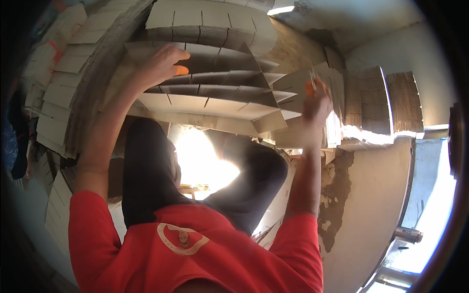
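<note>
In front of my knees lies a partly assembled cardboard divider [220, 93], made of several long slotted strips standing on edge and crossed by a strip at its right end. My left hand [163, 66] is over the divider's back left part, thumb and forefinger apart with nothing visible between them. The tips of those fingers look orange. Off the divider's right end, my right hand [318, 100] pinches thin cardboard strips [313, 74], seen nearly edge-on, beside a stack of cardboard pieces [333, 80]. How many strips it holds I cannot tell.
Long stacks of slotted cardboard [80, 73] run along the left. Another stack [202, 19] lies behind the divider. More bundles [376, 100] stand at the right by the wall. Bright light glares between my legs. A metal-barred opening [408, 234] is at the lower right.
</note>
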{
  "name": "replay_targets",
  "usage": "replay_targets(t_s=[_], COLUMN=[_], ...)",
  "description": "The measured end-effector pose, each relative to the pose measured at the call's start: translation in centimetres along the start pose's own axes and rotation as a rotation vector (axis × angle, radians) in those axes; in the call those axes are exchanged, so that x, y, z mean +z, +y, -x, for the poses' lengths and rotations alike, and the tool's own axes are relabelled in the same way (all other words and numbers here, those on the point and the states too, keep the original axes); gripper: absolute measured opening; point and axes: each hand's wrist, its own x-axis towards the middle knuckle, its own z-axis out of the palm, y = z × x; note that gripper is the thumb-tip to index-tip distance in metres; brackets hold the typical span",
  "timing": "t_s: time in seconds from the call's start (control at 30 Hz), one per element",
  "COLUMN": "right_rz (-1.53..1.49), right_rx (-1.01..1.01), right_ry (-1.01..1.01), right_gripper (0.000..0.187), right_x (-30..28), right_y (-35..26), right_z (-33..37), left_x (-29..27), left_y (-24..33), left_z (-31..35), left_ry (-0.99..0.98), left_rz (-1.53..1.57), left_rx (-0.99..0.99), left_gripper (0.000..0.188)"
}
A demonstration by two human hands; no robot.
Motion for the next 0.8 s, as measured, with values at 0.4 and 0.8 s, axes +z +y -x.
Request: replay_targets(t_s=[0.4,0.8], right_rz=[0.368,-0.029], right_rx=[0.086,0.4], right_ry=[-0.344,-0.076], right_gripper=[0.04,0.029], right_x=[-0.6,-6.4], right_y=[10.1,6.5], right_z=[8.6,3.8], left_x=[-1.3,-0.6], left_y=[3.4,4.8], left_z=[-1.2,0.2], left_ry=[-0.269,0.157], left_rz=[-0.219,-0.043], left_rx=[-0.043,0.073], left_gripper=[0.009,0.028])
